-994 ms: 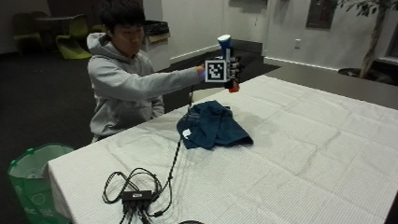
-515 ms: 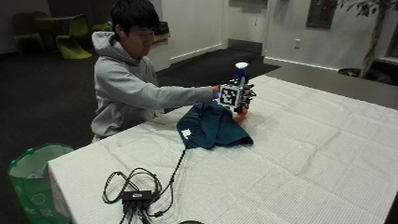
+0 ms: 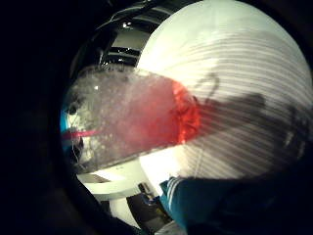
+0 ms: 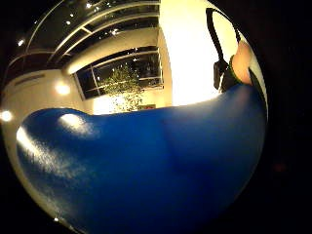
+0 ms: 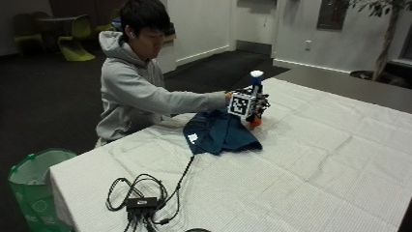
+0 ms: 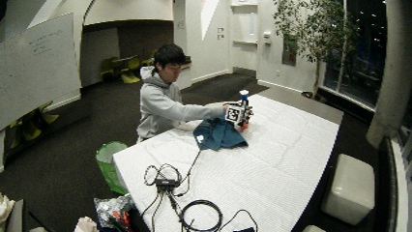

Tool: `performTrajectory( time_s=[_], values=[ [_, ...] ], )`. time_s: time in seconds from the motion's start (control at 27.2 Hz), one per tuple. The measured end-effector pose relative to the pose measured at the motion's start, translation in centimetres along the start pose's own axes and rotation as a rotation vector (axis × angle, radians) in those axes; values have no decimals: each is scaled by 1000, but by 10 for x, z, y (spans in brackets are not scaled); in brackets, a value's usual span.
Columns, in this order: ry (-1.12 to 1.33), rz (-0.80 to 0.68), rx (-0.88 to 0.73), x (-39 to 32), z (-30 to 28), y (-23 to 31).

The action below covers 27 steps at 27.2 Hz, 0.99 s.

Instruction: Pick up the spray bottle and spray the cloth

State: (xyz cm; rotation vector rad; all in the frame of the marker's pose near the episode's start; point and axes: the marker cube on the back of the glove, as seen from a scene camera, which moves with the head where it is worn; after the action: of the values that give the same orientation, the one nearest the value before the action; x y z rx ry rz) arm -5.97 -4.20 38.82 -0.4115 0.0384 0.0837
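Working surface: we see a long table under a white ribbed tablecloth [image 5: 322, 159], running from near left to far right.
Cloth: a crumpled dark teal fabric cloth [image 5: 219, 137] lies on the tablecloth in front of the person, left of the bottle.
Bottle: a clear plastic spray bottle with a blue head and orange-red base [image 5: 256, 104] stands upright, base at or just above the tablecloth, touching the cloth's far right edge.
Hand: our black-gloved right hand [image 5: 252, 105] wraps its fingers round the bottle's body.
Technique: we judge it best to turn the nozzle toward the cloth, keep the bottle upright, then squeeze.
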Motion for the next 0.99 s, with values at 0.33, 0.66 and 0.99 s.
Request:
performTrajectory(
  time_s=[0.33, 0.66, 0.99],
  values=[
    [26, -66, -95, 0, -12, 15],
    [87, -144, -173, -1, -57, 51],
    [41, -197, -166, -12, -78, 78]
  ],
)
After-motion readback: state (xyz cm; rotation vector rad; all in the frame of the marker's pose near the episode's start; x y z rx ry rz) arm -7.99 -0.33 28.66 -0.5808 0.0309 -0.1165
